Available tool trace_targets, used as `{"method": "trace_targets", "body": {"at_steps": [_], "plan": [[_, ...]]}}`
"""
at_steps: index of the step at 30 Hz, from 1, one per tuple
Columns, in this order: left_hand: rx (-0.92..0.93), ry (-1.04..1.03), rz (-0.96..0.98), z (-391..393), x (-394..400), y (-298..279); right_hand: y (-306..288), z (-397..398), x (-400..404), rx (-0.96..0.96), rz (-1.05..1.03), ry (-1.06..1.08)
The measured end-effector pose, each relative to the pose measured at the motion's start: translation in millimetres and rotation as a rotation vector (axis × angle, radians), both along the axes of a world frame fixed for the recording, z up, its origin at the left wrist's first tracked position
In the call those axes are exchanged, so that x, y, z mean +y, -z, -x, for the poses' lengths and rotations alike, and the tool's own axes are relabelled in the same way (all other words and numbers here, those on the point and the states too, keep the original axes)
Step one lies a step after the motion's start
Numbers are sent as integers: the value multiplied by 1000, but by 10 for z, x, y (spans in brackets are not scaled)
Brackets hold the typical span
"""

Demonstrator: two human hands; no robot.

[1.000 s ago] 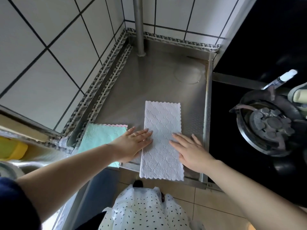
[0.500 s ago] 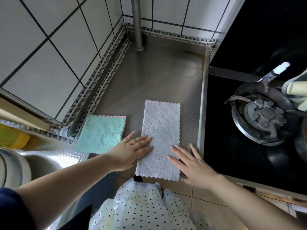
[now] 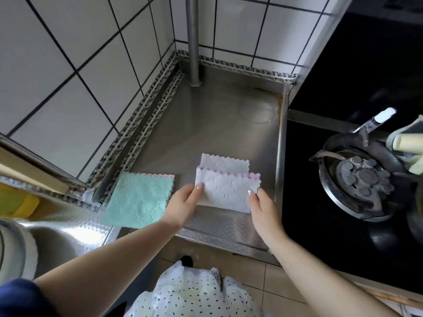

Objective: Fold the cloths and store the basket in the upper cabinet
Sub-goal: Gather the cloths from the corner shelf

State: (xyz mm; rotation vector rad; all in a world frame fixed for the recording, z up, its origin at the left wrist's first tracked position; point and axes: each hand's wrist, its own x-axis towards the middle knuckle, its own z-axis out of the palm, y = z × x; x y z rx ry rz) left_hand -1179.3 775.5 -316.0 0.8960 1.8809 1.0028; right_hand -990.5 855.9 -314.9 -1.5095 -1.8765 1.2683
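The white cloth [image 3: 225, 186] lies half-folded on the steel worktop [image 3: 206, 124], its near edge lifted over the far part. The left hand [image 3: 183, 205] pinches its left corner, the right hand [image 3: 263, 210] its right. A green cloth [image 3: 139, 199] lies folded just left.

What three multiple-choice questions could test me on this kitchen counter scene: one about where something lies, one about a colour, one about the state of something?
1. Where does the green cloth lie?
A. left of the white cloth
B. on the stove
C. in the sink

2. What colour trims the edge of the white cloth?
A. blue
B. pink
C. black

3. What state is the white cloth in?
A. flat and unfolded
B. rolled up
C. half folded, near edge lifted

Answers: 1 A, it rests on the steel counter beside the left hand. 2 B, a pink scalloped border shows. 3 C, the left hand and the right hand pinch its near edge over the far part.
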Motion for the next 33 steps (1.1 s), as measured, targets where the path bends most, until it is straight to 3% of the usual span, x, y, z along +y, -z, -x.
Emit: {"method": "trace_targets", "body": {"at_steps": [3,18,22,26,29,33], "plan": [[-77,-91,-5,-39,172,-61,-62,204,221,-16,32,86],[119,-98,240,122,682,237,101,498,770,-444,61,44],[91,-116,288,143,743,244,156,500,829,-440,115,66],[-49,-234,216,160,733,184,167,416,835,-358,77,131],[224,-165,82,164,655,139,220,327,788,-344,-177,61],[673,225,-120,22,668,130,292,472,626,-420,-554,-177]]}}
